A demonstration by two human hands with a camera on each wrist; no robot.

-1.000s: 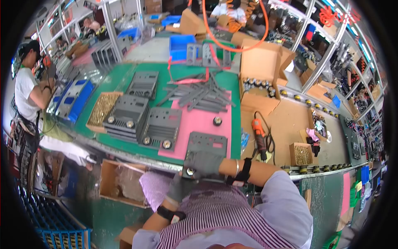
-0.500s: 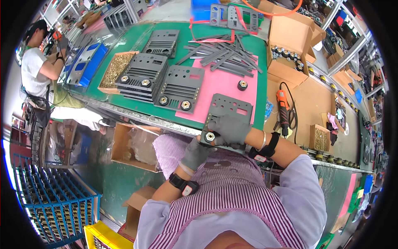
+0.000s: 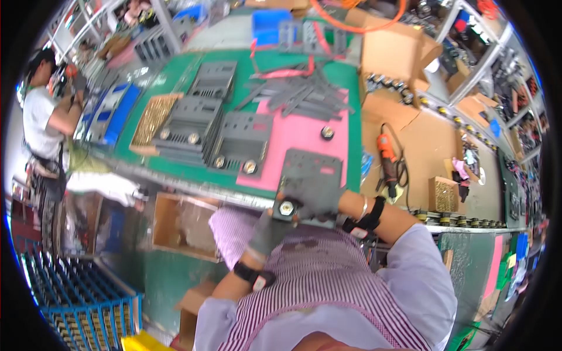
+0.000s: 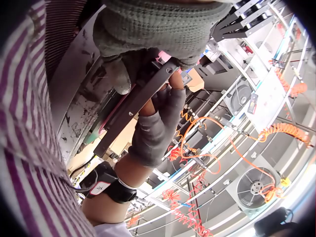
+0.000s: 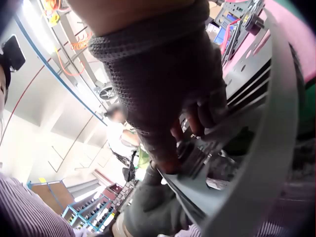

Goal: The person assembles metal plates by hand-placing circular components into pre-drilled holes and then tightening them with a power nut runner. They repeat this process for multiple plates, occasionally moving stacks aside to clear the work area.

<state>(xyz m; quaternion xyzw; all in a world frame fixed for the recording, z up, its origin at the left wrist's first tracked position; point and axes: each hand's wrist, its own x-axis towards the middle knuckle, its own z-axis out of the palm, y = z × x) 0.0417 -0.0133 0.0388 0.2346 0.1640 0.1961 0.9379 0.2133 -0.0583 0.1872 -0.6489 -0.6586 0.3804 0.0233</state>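
Note:
Both gloved hands are at the near edge of a grey metal plate (image 3: 310, 167) that overhangs the table's front edge. At its near left corner, a black round foot with a hex nut (image 3: 286, 208) faces up. The left hand (image 3: 269, 234) grips that corner from below left; in the left wrist view the glove (image 4: 153, 32) lies over the plate's edge (image 4: 136, 108). The right hand (image 3: 319, 196) lies across the plate beside the foot; its fingers curl at the plate in the right wrist view (image 5: 168, 84), where blur hides the exact contact.
Stacked grey plates with feet (image 3: 190, 126) and a box of small brass parts (image 3: 153, 123) stand left. Grey strips (image 3: 298, 93) and a loose foot (image 3: 327, 133) lie behind. An orange power tool (image 3: 386, 153), an open carton (image 3: 389, 52) and a screw box (image 3: 444, 194) are right.
The head view has shifted up and down, moving the whole scene in the picture. Both hands stay at the same plate corner, with the right hand slightly farther right of the foot.

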